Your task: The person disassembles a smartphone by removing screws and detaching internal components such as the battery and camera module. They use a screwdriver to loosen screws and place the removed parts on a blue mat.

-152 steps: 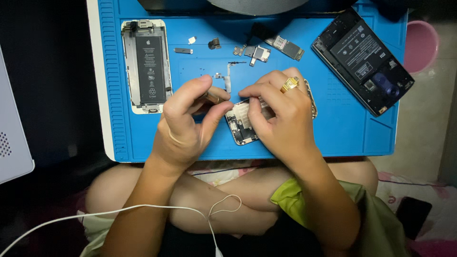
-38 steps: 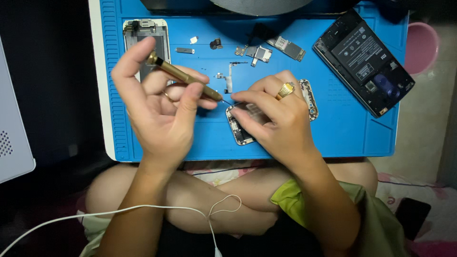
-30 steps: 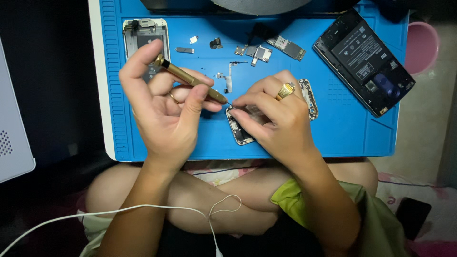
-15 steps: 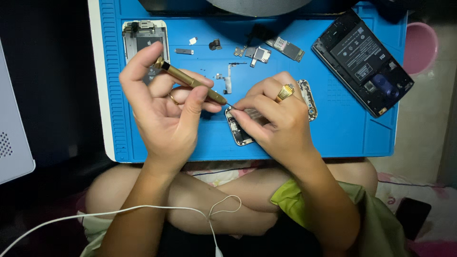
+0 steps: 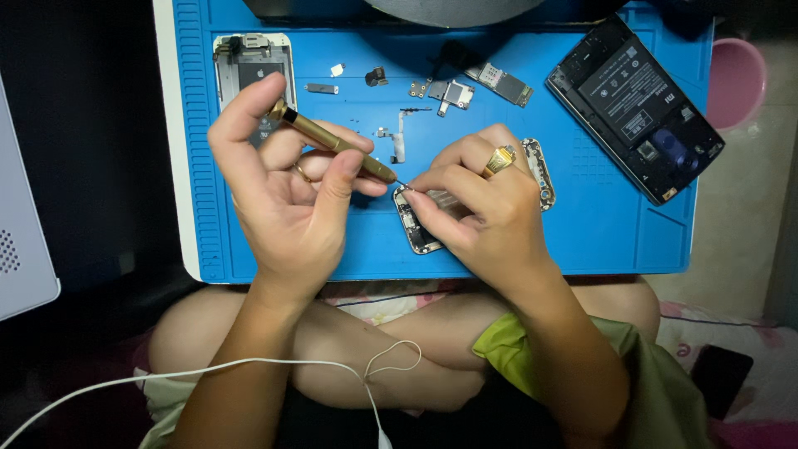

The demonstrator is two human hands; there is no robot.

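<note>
Your left hand (image 5: 283, 199) pinches the screwdriver (image 5: 337, 147), tip at the phone frame (image 5: 420, 233) – which your right hand (image 5: 486, 216) pins to the blue mat (image 5: 598, 233), fingers curled. You're likely working a screw – next calls for steady, light turning.

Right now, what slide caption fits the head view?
Left hand aims a brass screwdriver at a small phone frame steadied by the right hand.

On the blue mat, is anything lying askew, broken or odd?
Nothing looks damaged by accident. The blue mat holds two opened phones, a silver one and a black one lying at a slant, with loose small parts between them. The left hand holds a brass screwdriver; the right hand steadies a phone frame.
</note>
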